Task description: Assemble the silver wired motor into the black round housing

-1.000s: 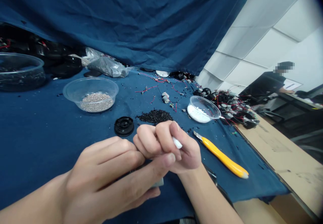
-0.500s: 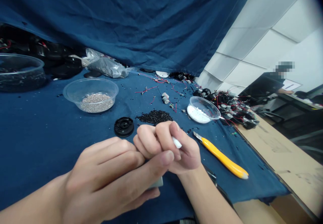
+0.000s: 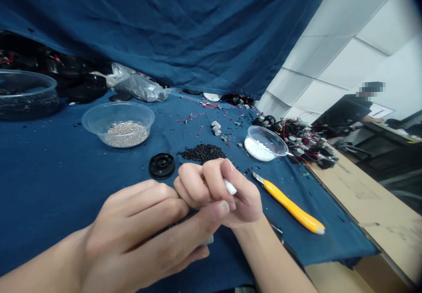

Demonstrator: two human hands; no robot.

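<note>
My right hand [image 3: 219,189] is closed, with a small white piece [image 3: 230,187] pinched between its curled fingers and thumb. My left hand [image 3: 148,227] touches it from the left, fingers curled around something mostly hidden; a pale greyish edge [image 3: 208,240] shows beneath its thumb. Just beyond the hands lie a round black part [image 3: 161,166] and a pile of small black pieces [image 3: 202,152]. A yellow cutter [image 3: 292,205] with its blade out rests to the right of my right hand.
Clear bowls hold silvery pieces [image 3: 127,134] and white pieces [image 3: 259,149]. Another clear bowl [image 3: 28,93] stands far left. Wired parts [image 3: 296,141] are heaped at the right, beside cardboard [image 3: 372,205]. A plastic bag [image 3: 140,86] lies behind. A person [image 3: 346,108] is in the right background.
My left thumb has moved slightly up and to the right, and less of the pale greyish edge shows under it. My right hand has hardly moved.
</note>
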